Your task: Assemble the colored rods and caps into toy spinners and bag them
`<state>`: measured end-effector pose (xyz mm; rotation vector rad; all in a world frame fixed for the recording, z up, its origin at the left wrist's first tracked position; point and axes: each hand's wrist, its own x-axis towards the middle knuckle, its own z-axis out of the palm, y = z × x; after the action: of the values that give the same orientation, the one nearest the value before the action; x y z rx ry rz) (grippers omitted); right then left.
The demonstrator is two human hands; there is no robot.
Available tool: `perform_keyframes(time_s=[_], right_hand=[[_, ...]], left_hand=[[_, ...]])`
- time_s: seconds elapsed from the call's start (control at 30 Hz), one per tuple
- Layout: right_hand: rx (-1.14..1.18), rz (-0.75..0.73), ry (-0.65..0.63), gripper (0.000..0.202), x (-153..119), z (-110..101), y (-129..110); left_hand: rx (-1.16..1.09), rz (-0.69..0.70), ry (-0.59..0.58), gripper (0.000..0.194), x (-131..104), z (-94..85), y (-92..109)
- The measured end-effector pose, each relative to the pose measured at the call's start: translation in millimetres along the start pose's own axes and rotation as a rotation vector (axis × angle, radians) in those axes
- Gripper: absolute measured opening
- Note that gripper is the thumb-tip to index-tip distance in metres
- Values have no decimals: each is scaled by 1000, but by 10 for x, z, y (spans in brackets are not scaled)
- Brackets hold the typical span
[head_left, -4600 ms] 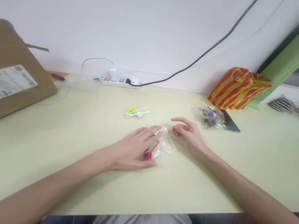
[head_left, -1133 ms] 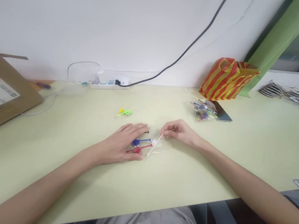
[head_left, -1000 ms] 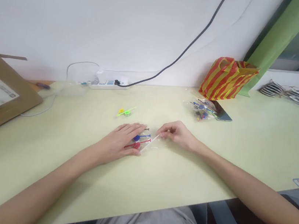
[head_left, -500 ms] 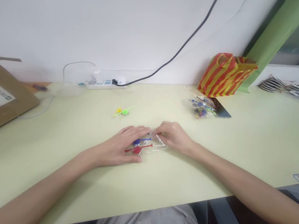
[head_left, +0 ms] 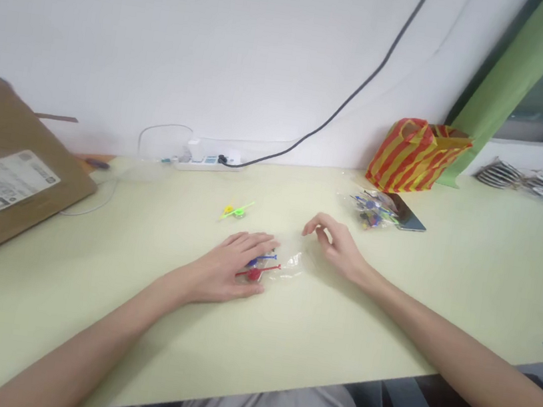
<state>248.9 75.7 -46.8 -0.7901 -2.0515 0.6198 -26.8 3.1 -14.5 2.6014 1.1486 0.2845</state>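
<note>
My left hand [head_left: 224,270] lies flat with its fingers stretched over a clear plastic bag [head_left: 294,264] on the table. Between its thumb and fingers show a red plastic spinner arrow [head_left: 255,274] and a blue arrow [head_left: 268,257], both partly covered by the hand. To the right of the bag, my right hand [head_left: 341,245] hovers with bent fingers apart and nothing visible in them. Beyond the left hand sit a yellow and a bright green spinner piece [head_left: 238,212], close together.
A second bag of coloured pieces [head_left: 372,209] lies beside a dark phone [head_left: 408,216]. Behind them stands a red-and-yellow striped bag [head_left: 416,160]. A power strip [head_left: 206,162] with a black cable [head_left: 334,115] runs along the wall. A cardboard parcel [head_left: 24,128] occupies the left.
My right hand has let go of the plastic bag's edge and moved away from it, fingers now apart. The left hand stays on the bag. The view has shifted slightly.
</note>
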Motion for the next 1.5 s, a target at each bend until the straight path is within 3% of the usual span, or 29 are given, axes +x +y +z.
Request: perform_keyframes(time_s=[0.17,0.33,0.47,0.6,0.73,1.0,1.1,1.2,1.37,1.5], right_hand=[[-68,36,38,23,162,117,276],[-42,5,-44,31,749,514,511],[-24,-49,-118,25,1219,912,539],[19,-35,-172,8,1373,1094,523],[79,54,-131,17,1206,888,515],[238,317,79,36,271,69,314],[212,292,71,36,110,-102,239],[133,205,11,31,141,-177,213],[-18,60,-122,18,191,-123,223],[-58,13,-137,16,183,-134,280]], left_hand=[[10,43,43,68,-43,27,9],[-1,94,25,59,-60,32,57],[6,99,2,52,-56,53,51],[29,72,-16,53,-59,70,4],[47,45,-17,53,-69,65,-3],[-3,71,41,45,-67,58,4],[10,72,16,41,-48,39,-3],[16,42,21,44,-33,11,-10],[39,-45,41,68,-42,-30,-56],[62,-74,-11,69,-42,-29,-109]])
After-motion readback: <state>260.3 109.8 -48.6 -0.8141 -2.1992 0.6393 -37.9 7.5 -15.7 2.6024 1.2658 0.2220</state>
